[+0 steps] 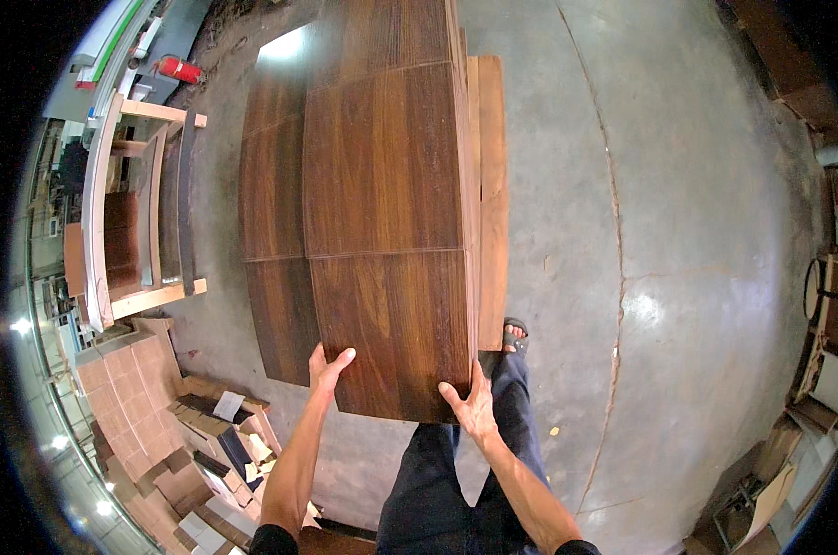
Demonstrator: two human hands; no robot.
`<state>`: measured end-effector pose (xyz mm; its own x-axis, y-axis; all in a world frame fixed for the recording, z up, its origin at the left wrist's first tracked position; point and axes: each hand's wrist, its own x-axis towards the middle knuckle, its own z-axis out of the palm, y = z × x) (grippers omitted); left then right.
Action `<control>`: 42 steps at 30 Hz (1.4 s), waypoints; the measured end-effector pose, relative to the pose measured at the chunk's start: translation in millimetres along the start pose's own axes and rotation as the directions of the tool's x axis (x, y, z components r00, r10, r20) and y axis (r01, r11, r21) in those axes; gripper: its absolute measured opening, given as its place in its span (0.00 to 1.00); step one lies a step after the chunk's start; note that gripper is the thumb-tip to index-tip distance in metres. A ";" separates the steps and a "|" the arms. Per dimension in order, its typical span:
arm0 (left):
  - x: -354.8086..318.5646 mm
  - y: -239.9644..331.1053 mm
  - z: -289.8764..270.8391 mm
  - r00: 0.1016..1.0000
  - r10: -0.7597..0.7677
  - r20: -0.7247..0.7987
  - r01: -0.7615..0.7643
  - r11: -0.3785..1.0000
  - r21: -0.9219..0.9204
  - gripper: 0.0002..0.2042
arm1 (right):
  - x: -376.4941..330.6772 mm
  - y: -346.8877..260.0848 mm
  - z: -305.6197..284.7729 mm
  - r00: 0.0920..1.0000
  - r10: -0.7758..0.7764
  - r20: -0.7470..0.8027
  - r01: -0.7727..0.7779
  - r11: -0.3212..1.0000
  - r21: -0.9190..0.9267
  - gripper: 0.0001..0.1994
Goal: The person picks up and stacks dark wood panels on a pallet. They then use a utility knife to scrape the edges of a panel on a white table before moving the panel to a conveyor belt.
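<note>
A long dark brown wood-grain panel [387,176], marked by thin cross lines, lies in front of me and runs away from my body. My left hand [326,370] grips its left edge near the close end, thumb on top and fingers hidden at the side. On the opposite edge, close to the near right corner, my right hand [473,402] holds it the same way. Another wood-grain panel [276,185] shows along the left, partly covered by the first. Layered edges show along the right side, beside a lighter wooden board [493,203] lower down.
Grey concrete floor [567,277] with a long crack surrounds the panels. On the left stand a wooden frame [100,213], a red fire extinguisher [178,69] and stacked cardboard boxes [128,398]. More materials [826,370] line the right rim. My sandalled foot [515,335] is beside the lighter board.
</note>
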<state>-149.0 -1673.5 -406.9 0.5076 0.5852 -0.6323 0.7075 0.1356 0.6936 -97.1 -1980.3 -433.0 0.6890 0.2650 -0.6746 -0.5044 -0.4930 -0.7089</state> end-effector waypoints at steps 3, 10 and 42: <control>6.7 6.8 -5.8 0.999 0.042 -0.010 -0.042 0.996 -0.083 0.36 | 1.4 -10.8 -6.3 1.000 0.008 0.017 -0.008 1.000 -0.010 0.51; 37.0 25.7 -38.0 0.964 0.106 -0.244 -0.156 0.967 -0.199 0.36 | 4.8 -39.9 -60.4 0.990 -0.138 0.017 0.127 0.950 0.287 0.30; 304.7 433.3 345.8 0.705 0.702 0.103 -0.402 0.275 0.874 0.40 | 269.2 -66.8 -414.1 0.958 0.208 -0.195 -0.202 0.978 0.051 0.24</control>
<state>482.2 -1712.8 -418.4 0.9052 0.4250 0.0052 0.4200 -0.8962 0.1431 337.6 -2219.2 -481.9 0.6573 -0.0103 -0.7536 -0.6587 -0.4936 -0.5678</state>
